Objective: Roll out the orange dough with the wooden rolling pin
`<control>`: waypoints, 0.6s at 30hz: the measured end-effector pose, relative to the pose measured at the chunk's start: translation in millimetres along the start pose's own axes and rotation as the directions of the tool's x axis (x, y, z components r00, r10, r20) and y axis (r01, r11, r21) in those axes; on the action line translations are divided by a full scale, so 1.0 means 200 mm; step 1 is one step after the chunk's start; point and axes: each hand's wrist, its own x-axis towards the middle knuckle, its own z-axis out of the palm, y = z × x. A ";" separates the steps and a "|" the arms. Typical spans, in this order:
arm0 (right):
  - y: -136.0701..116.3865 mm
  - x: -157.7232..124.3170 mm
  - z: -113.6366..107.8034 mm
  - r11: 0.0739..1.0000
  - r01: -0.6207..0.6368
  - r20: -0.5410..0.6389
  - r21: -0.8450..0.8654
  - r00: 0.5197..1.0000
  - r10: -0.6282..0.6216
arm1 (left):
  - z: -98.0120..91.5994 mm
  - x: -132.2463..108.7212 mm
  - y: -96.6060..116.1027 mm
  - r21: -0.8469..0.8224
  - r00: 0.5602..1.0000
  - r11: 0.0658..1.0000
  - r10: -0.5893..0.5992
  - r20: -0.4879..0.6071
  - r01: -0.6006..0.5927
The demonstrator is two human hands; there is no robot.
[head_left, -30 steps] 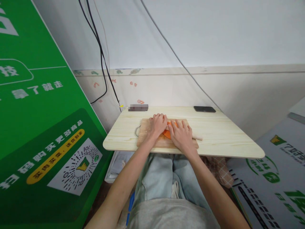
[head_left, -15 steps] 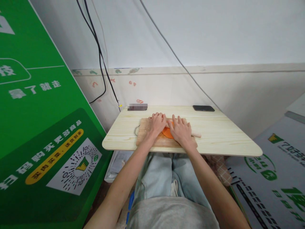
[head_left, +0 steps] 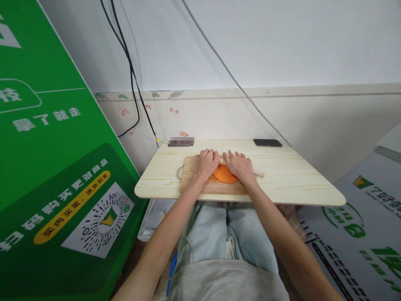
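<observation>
A flat, rounded orange sheet of dough lies on a wooden cutting board. Across its far part runs a pale wooden rolling pin, whose right end sticks out past the board. My left hand is curled over the pin's left part, which it mostly hides. Palm down, my right hand bends its fingers over the pin's right part. Between the two hands, a short stretch of the pin shows above the dough.
The pale wooden table stands against the wall. Along its back edge lie a black phone and a blurred-out dark object. A green sign panel rises at left; a printed white panel leans at right.
The rolling pin has tilted slightly, its right end moving away from me. My right hand has shifted forward and its fingers have curled, uncovering more of the orange dough. The left hand has barely moved.
</observation>
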 end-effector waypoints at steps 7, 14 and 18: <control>-0.04 -0.20 0.10 0.999 0.054 -0.201 0.008 0.978 -0.051 | -0.01 -0.01 0.01 0.003 1.000 1.000 -0.002 -0.003 0.002; -0.05 -0.29 0.15 0.997 0.076 -0.276 0.000 0.958 -0.073 | -0.01 0.00 0.01 -0.012 1.000 1.000 -0.003 0.005 0.003; 0.00 -0.11 0.09 0.999 0.050 -0.191 -0.007 0.980 -0.050 | 0.00 0.00 0.00 -0.006 1.000 1.000 0.009 0.004 -0.009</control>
